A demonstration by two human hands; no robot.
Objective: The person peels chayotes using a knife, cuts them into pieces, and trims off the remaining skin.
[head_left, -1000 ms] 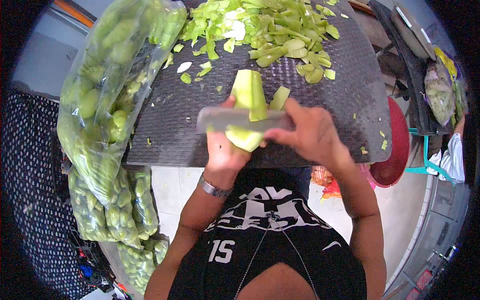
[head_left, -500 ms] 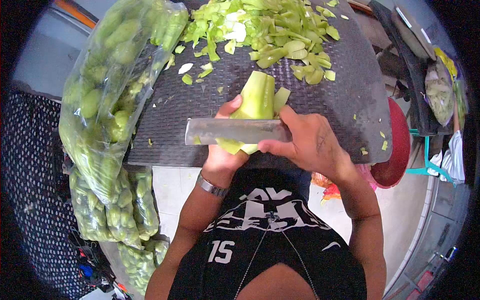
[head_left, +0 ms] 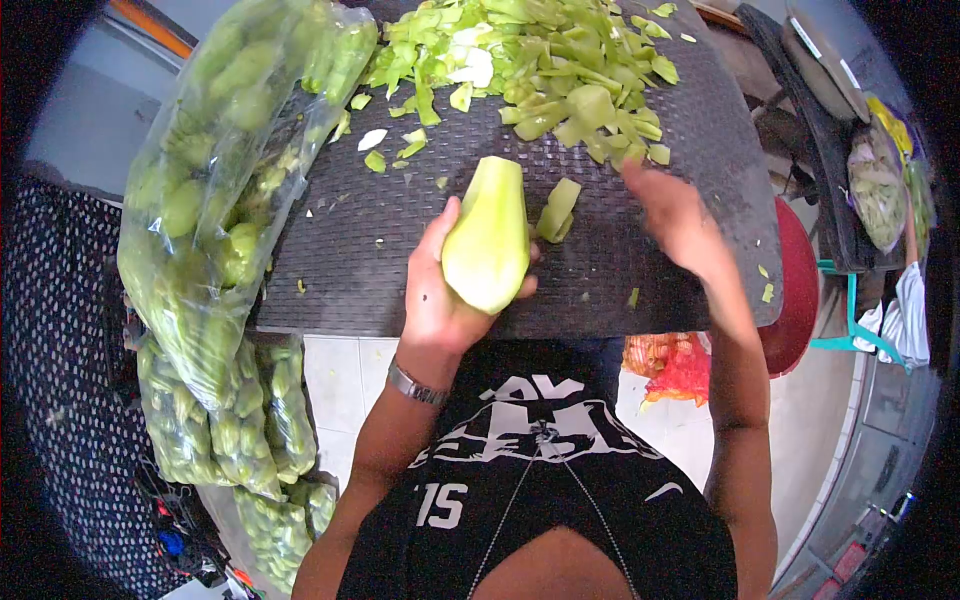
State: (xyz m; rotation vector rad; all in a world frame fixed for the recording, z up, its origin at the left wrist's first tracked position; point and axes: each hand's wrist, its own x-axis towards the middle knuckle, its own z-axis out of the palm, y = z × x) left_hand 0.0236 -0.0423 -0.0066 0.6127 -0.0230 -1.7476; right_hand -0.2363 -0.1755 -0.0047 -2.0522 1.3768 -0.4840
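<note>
- The pale, peeled vegetable [head_left: 488, 240] sits in the left hand [head_left: 438, 305], over the near part of the dark woven tabletop [head_left: 345, 275]; thumb along one side, fingertips showing at the other.
- The right hand [head_left: 682, 222] is apart from it, beside the heap of peelings [head_left: 520, 50]; it is blurred, so whether it is released or grasping something, I cannot tell.
- It looks firm and fairly solid, moderate in weight, unlikely to squash but liable to bruise or nick.
- The bare flesh is probably slippery (wet-looking, at any rate), so the broad lower part, cradled from beneath and both sides, seems the surest hold.
- Its long axis runs away from the person, the far end leaning slightly right: narrow, blunt end pointing outward, wide rounded end toward the body.
</note>
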